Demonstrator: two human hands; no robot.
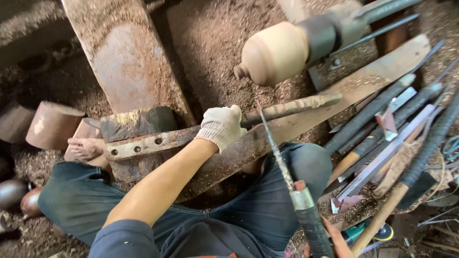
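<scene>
My left hand (222,126), in a white knit glove, is closed around a rusty metal bar (291,106) that lies across a worn wooden plank (363,79). My right hand (336,242) shows only partly at the bottom edge; it grips the black-wrapped handle of a long turning tool (311,224). The tool's thin steel shaft (275,145) slants up past the gloved hand, with its tip just below a pale, rounded wooden workpiece (275,52). The workpiece is mounted on a dark lathe chuck (322,33).
Several long tools with black-wrapped handles (382,107) lie in a pile at the right. Round wooden blocks (52,124) stand at the left beside my bare foot (85,148). A broad rusty beam (124,57) runs upward. Sawdust (210,43) covers the floor.
</scene>
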